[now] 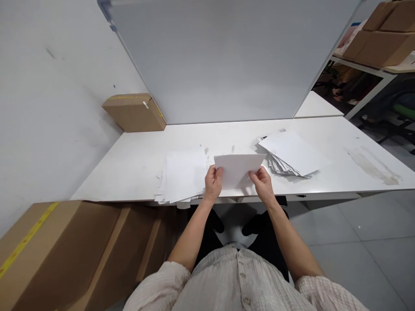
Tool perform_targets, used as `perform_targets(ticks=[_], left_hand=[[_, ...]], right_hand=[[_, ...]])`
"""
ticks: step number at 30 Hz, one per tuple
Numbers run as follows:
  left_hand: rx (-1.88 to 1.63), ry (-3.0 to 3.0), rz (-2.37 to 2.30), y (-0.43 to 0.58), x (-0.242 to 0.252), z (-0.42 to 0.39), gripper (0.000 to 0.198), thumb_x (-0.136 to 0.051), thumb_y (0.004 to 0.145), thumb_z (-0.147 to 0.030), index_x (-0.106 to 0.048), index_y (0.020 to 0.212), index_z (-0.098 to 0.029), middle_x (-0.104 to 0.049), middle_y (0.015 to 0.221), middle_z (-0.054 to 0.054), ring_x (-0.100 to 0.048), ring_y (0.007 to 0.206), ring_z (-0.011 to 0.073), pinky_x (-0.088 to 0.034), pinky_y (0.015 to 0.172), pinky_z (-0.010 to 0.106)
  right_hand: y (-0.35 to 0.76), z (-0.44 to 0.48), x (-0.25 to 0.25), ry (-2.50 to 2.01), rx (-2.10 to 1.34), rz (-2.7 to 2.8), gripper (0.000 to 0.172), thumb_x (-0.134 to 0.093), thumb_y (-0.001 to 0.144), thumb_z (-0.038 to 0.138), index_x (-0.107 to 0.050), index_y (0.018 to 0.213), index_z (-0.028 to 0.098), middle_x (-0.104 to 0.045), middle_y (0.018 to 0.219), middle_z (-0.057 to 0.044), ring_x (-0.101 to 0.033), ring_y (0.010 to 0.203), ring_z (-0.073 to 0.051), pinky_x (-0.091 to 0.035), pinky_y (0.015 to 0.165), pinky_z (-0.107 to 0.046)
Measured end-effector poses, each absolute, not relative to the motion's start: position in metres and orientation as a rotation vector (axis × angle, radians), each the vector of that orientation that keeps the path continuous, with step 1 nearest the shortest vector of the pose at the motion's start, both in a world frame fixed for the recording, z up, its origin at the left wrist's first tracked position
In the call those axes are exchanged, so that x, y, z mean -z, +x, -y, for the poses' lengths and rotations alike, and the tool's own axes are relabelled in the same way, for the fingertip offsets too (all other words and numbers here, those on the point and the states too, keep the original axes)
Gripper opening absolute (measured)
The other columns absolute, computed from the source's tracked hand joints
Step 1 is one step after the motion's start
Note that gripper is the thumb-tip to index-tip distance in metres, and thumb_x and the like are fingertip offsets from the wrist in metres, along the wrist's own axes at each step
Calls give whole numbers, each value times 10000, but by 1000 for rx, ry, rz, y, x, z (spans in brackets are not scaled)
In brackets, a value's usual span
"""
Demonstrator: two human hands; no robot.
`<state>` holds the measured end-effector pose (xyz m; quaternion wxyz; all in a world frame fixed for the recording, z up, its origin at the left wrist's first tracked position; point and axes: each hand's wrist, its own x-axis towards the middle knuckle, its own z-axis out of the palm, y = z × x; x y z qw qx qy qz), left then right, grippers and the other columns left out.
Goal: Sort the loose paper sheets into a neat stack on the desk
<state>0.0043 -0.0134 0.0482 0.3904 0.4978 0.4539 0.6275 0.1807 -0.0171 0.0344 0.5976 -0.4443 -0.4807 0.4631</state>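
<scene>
I hold a white sheet of paper (238, 168) just above the near edge of the white table (139, 155). My left hand (213, 183) pinches its left side and my right hand (263, 183) pinches its right side. Both hands are closed on the sheet. To the left of my hands lies a stack of white sheets (183, 175) that hangs slightly over the table's front edge. To the right lies a second, fanned pile of white papers (292, 153).
A large grey panel (223, 60) stands upright at the table's back. A cardboard box (134, 112) sits at the back left corner. Big cardboard boxes (65, 255) stand on the floor at my left. Shelves with boxes (379, 39) are at the far right.
</scene>
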Motion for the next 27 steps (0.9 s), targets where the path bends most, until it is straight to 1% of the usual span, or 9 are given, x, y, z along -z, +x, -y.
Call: perform_targets(ticks=[4, 7, 10, 12, 13, 18, 22, 25, 27], left_hand=[[-1628, 1238, -1187, 6, -44, 13, 361, -585, 792, -480, -456, 605, -199, -332, 564, -44, -302, 546, 106, -281, 558, 233], [-1643, 1227, -1180, 7, -42, 11, 325, -588, 797, -458, -486, 630, -198, -378, 569, -44, -348, 553, 102, -305, 573, 227], [-1573, 1178, -1093, 5, -36, 8, 234, -611, 785, -438, -577, 823, -209, -531, 660, -28, -478, 629, 111, -372, 646, 223], [-1469, 1120, -1008, 2, -29, 7, 302, -649, 759, -411, -573, 978, -218, -617, 757, -7, -556, 718, 131, -413, 711, 241], [-1417, 1097, -977, 1, -25, 8, 338, -672, 740, -393, -570, 1009, -215, -643, 802, 5, -579, 758, 142, -429, 734, 252], [-1338, 896, -904, 15, -11, 19, 380, -762, 637, -351, -630, 953, -188, -691, 873, 29, -620, 809, 165, -471, 773, 299], [-1404, 698, -792, 31, -8, 22, 342, -756, 633, -395, -664, 883, -180, -706, 902, 48, -623, 914, 204, -477, 843, 361], [-1519, 841, -920, 21, -14, 15, 297, -734, 659, -410, -688, 832, -174, -714, 830, 31, -634, 839, 189, -481, 831, 347], [-1562, 1023, -1082, 7, -23, 9, 256, -719, 677, -412, -685, 718, -161, -706, 745, 24, -632, 773, 180, -488, 787, 327]], right_hand=[[178, 19, -27, -1064, -1092, 1108, 266, -608, 754, 415, -548, 929, 223, -646, 939, -39, -580, 902, -198, -465, 827, -368], [177, 20, -25, -1069, -1074, 1104, 293, -604, 751, 419, -562, 964, 223, -654, 957, -44, -582, 915, -204, -463, 842, -382], [178, 18, -24, -1084, -1062, 1066, 292, -602, 747, 404, -575, 970, 217, -658, 953, -45, -589, 895, -194, -466, 823, -364], [181, 15, -24, -1065, -1034, 993, 293, -606, 741, 387, -574, 975, 214, -658, 957, -45, -591, 906, -186, -461, 828, -353], [183, 14, -24, -1041, -1024, 945, 293, -610, 737, 379, -570, 978, 217, -657, 964, -43, -591, 923, -183, -457, 839, -351], [177, 15, -25, -903, -1040, 736, 238, -611, 738, 345, -554, 954, 262, -649, 1001, -10, -582, 986, -151, -443, 893, -352], [171, 25, -18, -851, -1141, 668, 180, -600, 754, 339, -556, 919, 283, -642, 997, 9, -592, 954, -134, -456, 881, -359], [188, 28, -17, -900, -1141, 697, 221, -632, 719, 327, -554, 922, 289, -642, 944, 21, -603, 893, -135, -477, 829, -361], [209, 27, -22, -927, -1076, 776, 296, -664, 694, 318, -556, 968, 290, -644, 941, 18, -602, 887, -143, -477, 821, -360]])
